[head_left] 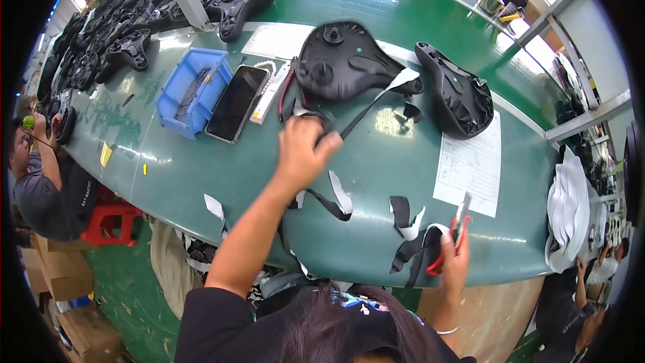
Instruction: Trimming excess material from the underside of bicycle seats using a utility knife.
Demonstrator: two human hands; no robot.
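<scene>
My left hand [304, 152] is closed on a dark strip [359, 115]; its fingertips are partly hidden and slightly blurred. The strip slants up to a white tail near the narrow end of a black bicycle saddle [349, 60]. That saddle lies just beyond the hand, underside up, its edges smeared by motion. Held in my right hand [455, 265] near the front edge of the table is a pair of red-handled scissors [462, 218], blades pointing away from me. Black-and-white strip offcuts [334, 203] lie between my hands, with more strips [410, 245] beside the scissors.
Another black saddle [457, 94] rests partly on a printed sheet [472, 161] at the right. Left of the near saddle are a blue bin [191, 91], a phone [236, 104] and a white stick-shaped item [270, 94]. Many saddles [127, 50] crowd the far left; co-workers sit around.
</scene>
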